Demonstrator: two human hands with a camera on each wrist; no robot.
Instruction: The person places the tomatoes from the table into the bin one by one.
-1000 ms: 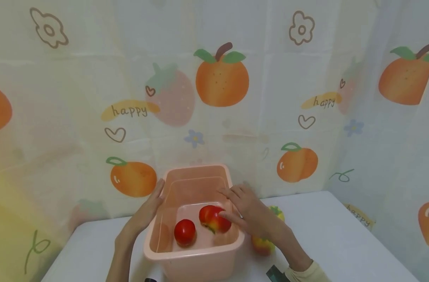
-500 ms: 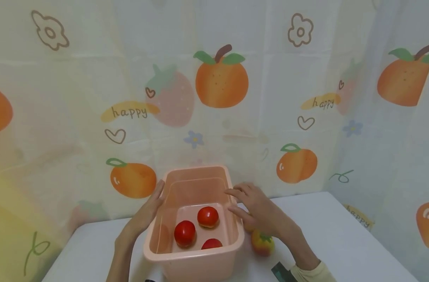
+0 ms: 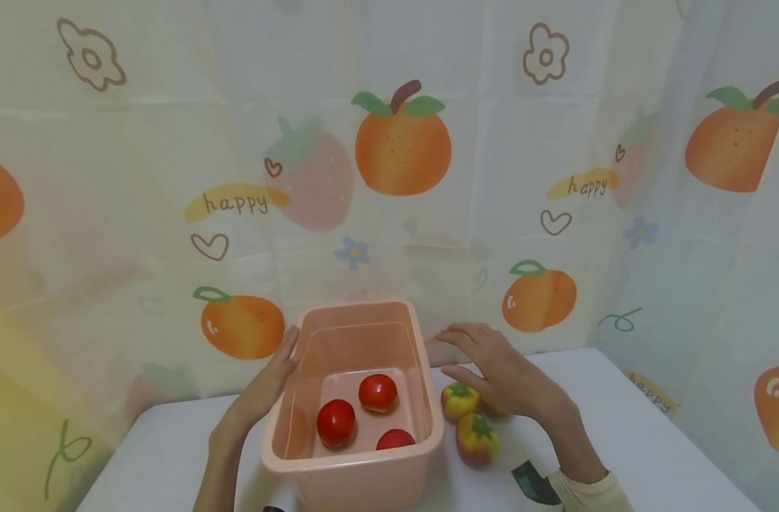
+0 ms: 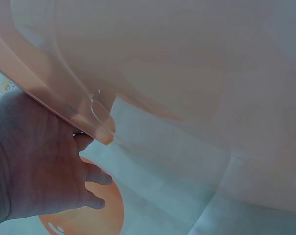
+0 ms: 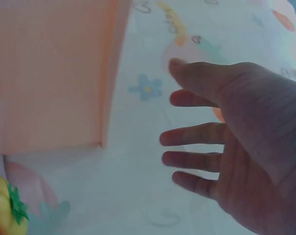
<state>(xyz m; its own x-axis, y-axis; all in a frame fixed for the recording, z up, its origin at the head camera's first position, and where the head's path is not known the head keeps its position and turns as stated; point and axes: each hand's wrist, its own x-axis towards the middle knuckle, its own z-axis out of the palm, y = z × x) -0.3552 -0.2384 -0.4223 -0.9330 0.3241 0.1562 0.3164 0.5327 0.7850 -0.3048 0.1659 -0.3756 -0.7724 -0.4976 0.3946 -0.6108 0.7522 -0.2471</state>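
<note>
In the head view, a peach-pink, rectangular plastic bin (image 3: 357, 464) is standing on a smooth white table (image 3: 588, 419); three glossy, rounded red fruits (image 3: 335, 423) are lying on its floor, one near the left wall, one farther back and to the right, one partly hidden behind the near rim; the high walls are presumably keeping such rollable shapes together; the left hand (image 3: 266, 380) is resting against the bin's left side with fingers extended rather than curled round it; the left wrist view is showing the rim touching this hand, a placement probably serving to steady the bin.

The right hand (image 3: 501, 366) is hovering right of the bin and apart from it, fingers spread and slightly bent, holding nothing; below it, rounded yellow-and-red fruits with green, leafy caps (image 3: 461, 403) are sitting just beside the right wall, two plainly visible and a third mostly covered by the hand; their closeness to the bin is probably keeping any reach short; behind, a white cloth backdrop printed with oranges (image 3: 479, 43) is hanging.
</note>
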